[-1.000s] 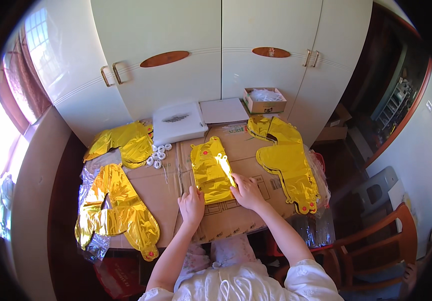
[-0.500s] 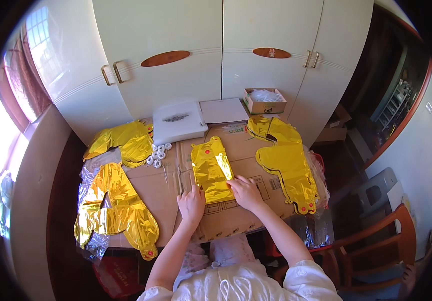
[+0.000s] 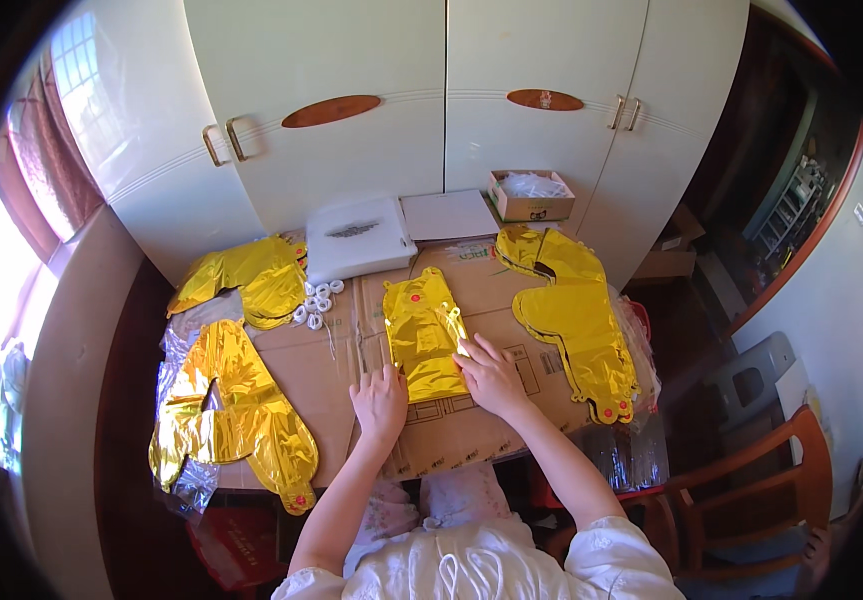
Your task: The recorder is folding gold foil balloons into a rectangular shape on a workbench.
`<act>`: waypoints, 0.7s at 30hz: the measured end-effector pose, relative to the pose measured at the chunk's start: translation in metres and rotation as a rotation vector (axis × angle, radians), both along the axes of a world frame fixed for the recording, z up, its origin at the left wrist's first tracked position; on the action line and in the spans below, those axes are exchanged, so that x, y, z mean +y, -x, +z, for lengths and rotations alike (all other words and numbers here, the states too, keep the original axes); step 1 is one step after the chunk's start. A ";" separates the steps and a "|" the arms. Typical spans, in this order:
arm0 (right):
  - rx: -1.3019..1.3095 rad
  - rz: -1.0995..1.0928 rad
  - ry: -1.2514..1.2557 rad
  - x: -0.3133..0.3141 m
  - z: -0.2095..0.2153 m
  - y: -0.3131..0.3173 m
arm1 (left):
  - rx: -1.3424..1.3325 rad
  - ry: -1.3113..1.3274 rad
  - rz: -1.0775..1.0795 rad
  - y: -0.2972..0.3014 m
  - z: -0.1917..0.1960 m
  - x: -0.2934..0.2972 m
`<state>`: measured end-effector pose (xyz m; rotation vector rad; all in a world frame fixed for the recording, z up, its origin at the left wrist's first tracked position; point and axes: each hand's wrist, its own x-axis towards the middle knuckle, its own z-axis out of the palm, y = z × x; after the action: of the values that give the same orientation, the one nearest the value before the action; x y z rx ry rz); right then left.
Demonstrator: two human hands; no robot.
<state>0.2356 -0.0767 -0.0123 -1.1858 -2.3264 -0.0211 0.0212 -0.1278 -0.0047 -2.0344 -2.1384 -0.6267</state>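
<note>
A flat gold foil balloon, folded into a rectangle, lies in front of me on the cardboard sheet. At its lower left edge, my left hand has its fingers curled in and holds the foil. My right hand rests over the lower right edge with its fingers spread on the foil; its thumb is hard to make out. Small red dots mark the balloon's top part. On the right lies a stack of unfolded gold foil balloons; on the left is another gold foil balloon pile.
A further gold foil piece lies at the far left, with several white ribbon rolls beside it. Behind stand a white packet, a pale flat board and an open box before the cabinet. A wooden chair is at right.
My right hand's fingers have lifted and spread further up the balloon's right edge. The left hand has shifted only slightly, still at the lower left edge.
</note>
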 end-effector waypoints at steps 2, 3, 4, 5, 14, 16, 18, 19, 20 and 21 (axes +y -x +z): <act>0.000 0.008 0.000 0.001 -0.004 -0.001 | 0.062 0.010 -0.076 0.000 0.014 -0.004; 0.000 0.012 0.000 0.002 -0.006 -0.002 | 0.081 -0.052 -0.216 -0.001 0.012 -0.002; -0.002 0.004 -0.008 0.001 -0.003 0.000 | 0.102 -0.112 -0.348 -0.001 0.010 -0.002; -0.004 -0.003 -0.016 -0.001 0.001 0.001 | 0.122 -0.172 -0.480 -0.001 0.009 -0.002; 0.015 -0.021 0.009 0.000 -0.001 0.000 | 0.144 0.179 -0.488 -0.011 0.010 -0.012; -0.005 -0.026 0.027 0.001 0.001 -0.002 | 0.151 0.176 -0.494 -0.010 0.010 -0.012; -0.045 -0.037 0.042 0.003 0.007 -0.008 | 0.162 0.181 -0.495 -0.009 0.011 -0.013; -0.067 -0.038 0.041 0.005 0.008 -0.013 | 0.162 0.188 -0.499 -0.009 0.011 -0.013; -0.090 -0.039 0.039 0.007 0.009 -0.019 | 0.163 0.196 -0.503 -0.010 0.013 -0.013; -0.113 -0.040 0.037 0.010 0.010 -0.024 | 0.163 0.203 -0.507 -0.011 0.014 -0.013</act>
<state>0.2591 -0.0671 -0.0024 -1.2798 -2.4098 -0.0610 0.0318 -0.1406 0.0088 -2.6604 -1.6566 -0.2816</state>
